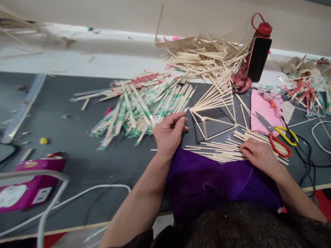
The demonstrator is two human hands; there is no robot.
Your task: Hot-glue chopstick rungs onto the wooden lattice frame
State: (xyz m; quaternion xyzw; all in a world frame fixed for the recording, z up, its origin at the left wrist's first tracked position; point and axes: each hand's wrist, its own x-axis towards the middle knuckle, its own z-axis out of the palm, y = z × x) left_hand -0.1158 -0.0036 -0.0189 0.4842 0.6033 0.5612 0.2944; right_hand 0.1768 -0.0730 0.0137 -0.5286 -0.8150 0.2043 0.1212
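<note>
My left hand is closed in a pinch just left of a frame built from thin wooden sticks. Whatever its fingertips may hold is too small to make out. The frame has a fan of sticks spreading from its left corner toward the back right. Down at the right, my right hand has its fingers curled together over a spread of loose wooden sticks. Its fingertips meet the sticks, but I cannot tell whether one is gripped. Purple cloth lies at the table's front edge.
Wrapped chopsticks lie left of the frame, bare sticks behind. Scissors and a pink glue gun rest at the right on pink cloth, near black cable. A red-capped bottle stands behind; a magenta box lies left.
</note>
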